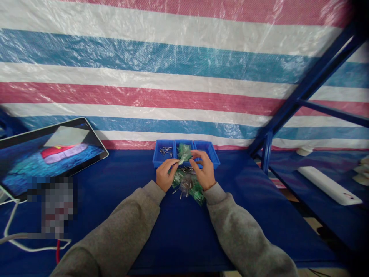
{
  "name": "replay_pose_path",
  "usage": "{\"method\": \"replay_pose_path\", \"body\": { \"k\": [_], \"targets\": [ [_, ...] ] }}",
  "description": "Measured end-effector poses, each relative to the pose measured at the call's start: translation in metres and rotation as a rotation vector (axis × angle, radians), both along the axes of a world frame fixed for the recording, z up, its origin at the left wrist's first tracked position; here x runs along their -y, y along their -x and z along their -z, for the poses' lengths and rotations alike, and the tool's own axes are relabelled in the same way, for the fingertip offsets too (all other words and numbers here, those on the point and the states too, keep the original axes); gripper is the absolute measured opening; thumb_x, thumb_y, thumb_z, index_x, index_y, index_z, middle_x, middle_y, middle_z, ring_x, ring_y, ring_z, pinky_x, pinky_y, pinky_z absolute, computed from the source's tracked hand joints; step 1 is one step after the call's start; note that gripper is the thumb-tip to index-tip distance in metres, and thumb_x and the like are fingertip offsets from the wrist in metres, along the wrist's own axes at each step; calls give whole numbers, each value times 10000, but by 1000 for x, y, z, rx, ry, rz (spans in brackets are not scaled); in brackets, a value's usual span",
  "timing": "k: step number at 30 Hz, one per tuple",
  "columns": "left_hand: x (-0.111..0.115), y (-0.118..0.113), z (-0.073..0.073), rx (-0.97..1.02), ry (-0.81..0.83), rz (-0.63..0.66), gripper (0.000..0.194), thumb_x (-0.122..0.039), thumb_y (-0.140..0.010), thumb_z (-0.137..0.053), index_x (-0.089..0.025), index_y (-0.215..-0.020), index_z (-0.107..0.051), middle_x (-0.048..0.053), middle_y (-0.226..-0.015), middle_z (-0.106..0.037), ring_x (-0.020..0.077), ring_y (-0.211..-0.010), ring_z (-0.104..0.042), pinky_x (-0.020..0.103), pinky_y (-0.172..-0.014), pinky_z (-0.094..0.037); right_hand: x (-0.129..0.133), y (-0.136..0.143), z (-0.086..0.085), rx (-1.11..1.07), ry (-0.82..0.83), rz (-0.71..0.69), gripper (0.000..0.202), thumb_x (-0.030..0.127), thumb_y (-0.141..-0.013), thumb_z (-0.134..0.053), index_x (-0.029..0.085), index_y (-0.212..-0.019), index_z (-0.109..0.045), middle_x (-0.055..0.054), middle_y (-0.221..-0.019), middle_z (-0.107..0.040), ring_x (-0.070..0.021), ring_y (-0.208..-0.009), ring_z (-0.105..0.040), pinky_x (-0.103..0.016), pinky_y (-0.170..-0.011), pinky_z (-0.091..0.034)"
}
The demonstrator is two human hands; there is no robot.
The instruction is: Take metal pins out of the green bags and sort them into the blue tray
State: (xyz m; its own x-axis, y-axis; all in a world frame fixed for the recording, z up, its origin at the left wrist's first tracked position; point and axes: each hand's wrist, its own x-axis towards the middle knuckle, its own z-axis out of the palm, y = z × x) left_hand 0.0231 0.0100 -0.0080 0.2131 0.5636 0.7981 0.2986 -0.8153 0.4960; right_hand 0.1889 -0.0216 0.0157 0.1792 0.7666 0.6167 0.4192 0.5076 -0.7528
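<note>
Between both hands, in front of the middle blue bin, is a crumpled green plastic bag [184, 152]. My left hand [166, 174] pinches the bag's lower left end. My right hand [204, 169] has its fingers bent at the bag's right side; what its fingertips hold is too small to make out. Below the hands lie more green and clear bags [196, 192] with thin metal pieces [186, 189] among them. The left blue bin [156, 154] holds several small metal pieces [165, 150]. The right blue bin [213, 156] is partly hidden by my right hand.
A tablet-like screen [52, 154] leans at the left, with white cables [11, 219] and a blurred patch near it. Blue metal bars [288, 104] rise at the right. Beyond them a white oblong device [328, 185] lies on another blue surface. Striped sheeting [173, 96] hangs behind.
</note>
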Motion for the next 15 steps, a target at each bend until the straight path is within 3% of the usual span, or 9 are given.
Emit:
{"method": "replay_pose_path", "body": {
  "k": [3,6,11,15],
  "targets": [
    [0,0,0,13,11,-12,159,-181,-878,-516,-157,-972,-642,67,-930,-683,159,-883,-645,283,-833,-518,-3,0,2,9,-16,-34,393,318,-814,-593,218,-1188,-526,-82,-1076,-589,-209,-961,-573,-343,-774,-501],
    [-1,0,2,24,39,-26,167,-198,-879,-517,-163,-988,-639,61,-926,-688,153,-840,-658,269,-798,-533,-3,0,3,92,3,-60,191,314,-827,-585,204,-978,-623,-58,-961,-647,-207,-927,-595,-357,-839,-467],
    [-1,-2,7,51,67,-5,260,-247,-874,-528,-155,-1112,-573,74,-980,-671,134,-756,-664,243,-712,-553,-2,1,4,102,57,9,133,319,-812,-601,190,-814,-635,-23,-771,-666,-180,-739,-621,-310,-724,-475],
    [1,-3,6,65,34,8,383,-247,-838,-583,-154,-1200,-499,60,-927,-667,113,-684,-643,238,-672,-549,-2,2,5,14,73,17,177,324,-774,-639,199,-899,-621,-2,-699,-650,-166,-652,-623,-296,-666,-491]
  ]
}}
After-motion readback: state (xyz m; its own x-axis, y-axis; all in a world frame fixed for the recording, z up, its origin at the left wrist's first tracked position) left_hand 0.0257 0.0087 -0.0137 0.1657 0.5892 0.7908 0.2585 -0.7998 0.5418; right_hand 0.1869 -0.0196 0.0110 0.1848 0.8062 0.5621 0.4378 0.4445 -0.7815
